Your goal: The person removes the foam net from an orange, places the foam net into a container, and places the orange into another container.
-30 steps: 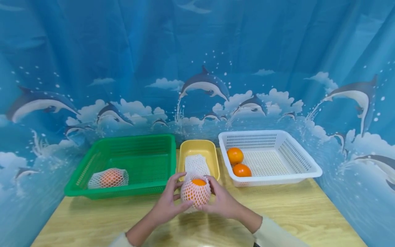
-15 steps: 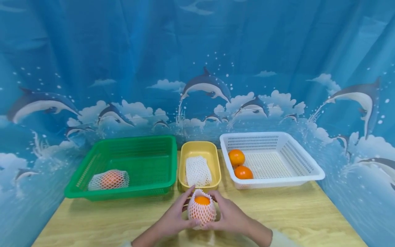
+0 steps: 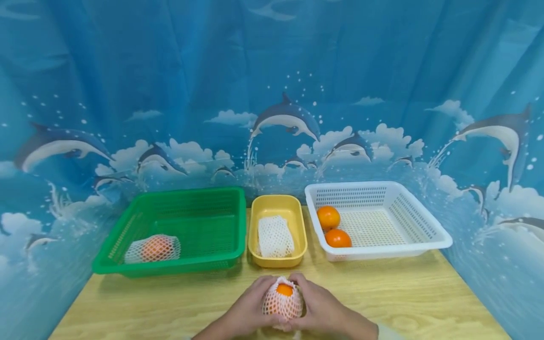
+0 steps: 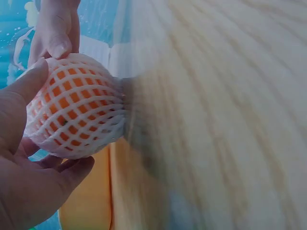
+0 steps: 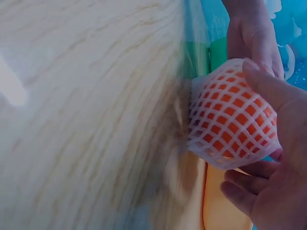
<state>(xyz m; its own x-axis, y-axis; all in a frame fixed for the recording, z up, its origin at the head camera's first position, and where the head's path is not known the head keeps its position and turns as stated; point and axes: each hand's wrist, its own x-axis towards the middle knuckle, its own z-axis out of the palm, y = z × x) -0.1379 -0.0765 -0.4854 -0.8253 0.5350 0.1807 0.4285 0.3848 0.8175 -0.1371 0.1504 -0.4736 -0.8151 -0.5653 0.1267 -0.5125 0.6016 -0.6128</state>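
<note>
An orange (image 3: 284, 298) in a white foam net sleeve (image 4: 79, 103) is gripped between both hands at the table's front. Its bare orange top shows through the sleeve's opening in the head view. My left hand (image 3: 250, 304) curls round its left side, thumb on the near face and fingers behind. From the right, my right hand (image 3: 319, 304) holds it the same way, its thumb (image 5: 268, 86) pressing the net. In both wrist views the sleeved fruit sits close against the wooden tabletop (image 5: 96, 115).
A yellow tray (image 3: 278, 203) with white foam nets (image 3: 275, 236) stands just beyond the hands. At left is a green basket (image 3: 199, 226) holding one netted fruit (image 3: 156, 249). The white basket (image 3: 382, 208) at right holds two bare oranges (image 3: 328, 217). A dolphin-print curtain (image 3: 272, 71) hangs behind.
Both hands have brought the netted orange toward the body and slightly right, from in front of the yellow tray's near edge. The sleeve now reaches higher round the fruit's top.
</note>
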